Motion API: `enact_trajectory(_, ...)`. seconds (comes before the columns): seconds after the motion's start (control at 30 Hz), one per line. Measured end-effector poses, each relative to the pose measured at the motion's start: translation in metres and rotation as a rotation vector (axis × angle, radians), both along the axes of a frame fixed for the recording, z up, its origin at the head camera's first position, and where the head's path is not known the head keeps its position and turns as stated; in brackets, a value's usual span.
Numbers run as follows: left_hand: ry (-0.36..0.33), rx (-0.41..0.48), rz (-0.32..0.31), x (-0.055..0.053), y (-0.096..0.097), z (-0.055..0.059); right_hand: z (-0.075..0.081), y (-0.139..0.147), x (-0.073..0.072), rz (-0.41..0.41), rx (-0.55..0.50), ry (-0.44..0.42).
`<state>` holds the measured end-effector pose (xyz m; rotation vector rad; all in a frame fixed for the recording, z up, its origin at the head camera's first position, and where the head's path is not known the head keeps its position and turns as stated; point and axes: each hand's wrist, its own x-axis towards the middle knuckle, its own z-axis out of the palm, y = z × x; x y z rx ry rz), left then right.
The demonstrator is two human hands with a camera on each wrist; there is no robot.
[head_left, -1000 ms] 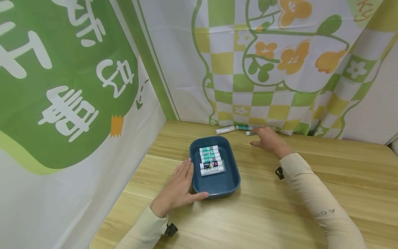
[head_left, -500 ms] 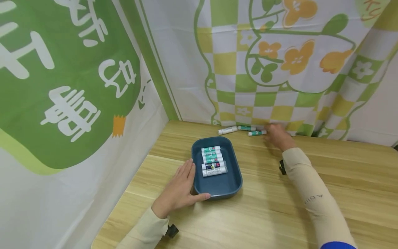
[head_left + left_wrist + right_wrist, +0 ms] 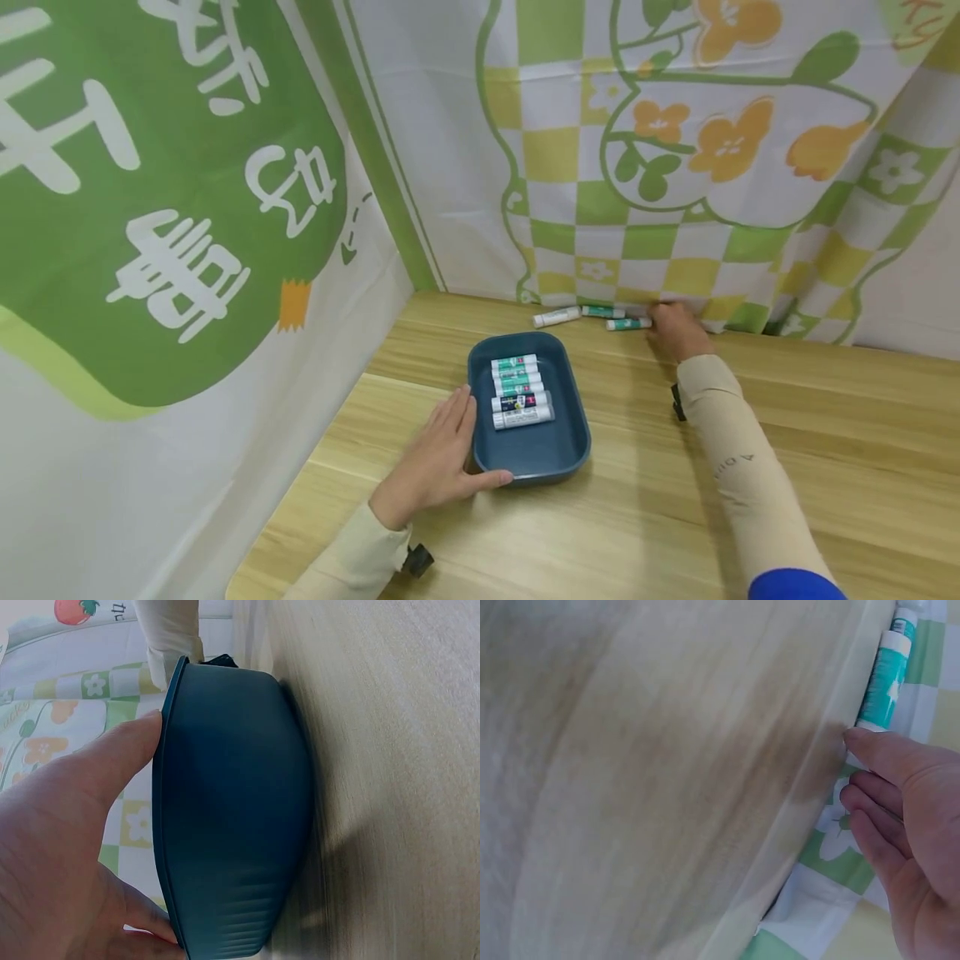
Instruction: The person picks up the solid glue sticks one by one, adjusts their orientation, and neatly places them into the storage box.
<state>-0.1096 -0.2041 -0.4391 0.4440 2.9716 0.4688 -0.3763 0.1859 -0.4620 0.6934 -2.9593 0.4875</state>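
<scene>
My left hand (image 3: 435, 462) rests against a dark blue tray (image 3: 536, 454), its fingers along the left side and its thumb at the near rim. Several glue sticks lie side by side in the tray, among them a dark-labelled glue stick (image 3: 519, 402) and a white glue stick (image 3: 522, 417) nearest me. At the table's back edge is my right hand (image 3: 678, 332), beside a green-labelled glue stick (image 3: 628, 324). In the right wrist view, the thumb tip is at that stick's (image 3: 885, 682) end and the fingers are loosely bent. Nothing shows between them.
A white glue stick (image 3: 557, 317) and another green-labelled glue stick (image 3: 603, 312) lie along the back of the wooden table (image 3: 600, 533). A patterned curtain (image 3: 660, 242) hangs right behind them. A green and white cloth (image 3: 187, 350) hangs on the left.
My right hand has moved right along the back edge, away from over the green-labelled glue stick, which now shows fully. The left hand stays at the tray. The view has shifted slightly.
</scene>
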Motion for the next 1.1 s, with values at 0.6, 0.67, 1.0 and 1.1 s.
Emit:
enact_trajectory(0.6,0.004,0.008,0.004,-0.001,-0.001,-0.004,-0.008,0.006,0.001,-0.006,-0.145,-0.024)
enact_trajectory(0.67,0.003,0.01,0.005,-0.001,0.0,-0.004,-0.006,0.006,0.003,0.006,-0.206,-0.01)
enact_trajectory(1.0,0.003,0.009,0.01,-0.001,0.001,-0.003,0.005,0.005,0.021,0.034,-0.379,-0.003)
enact_trajectory(1.1,0.003,0.004,0.01,-0.001,0.002,-0.003,0.004,0.005,0.03,0.034,-0.389,-0.028)
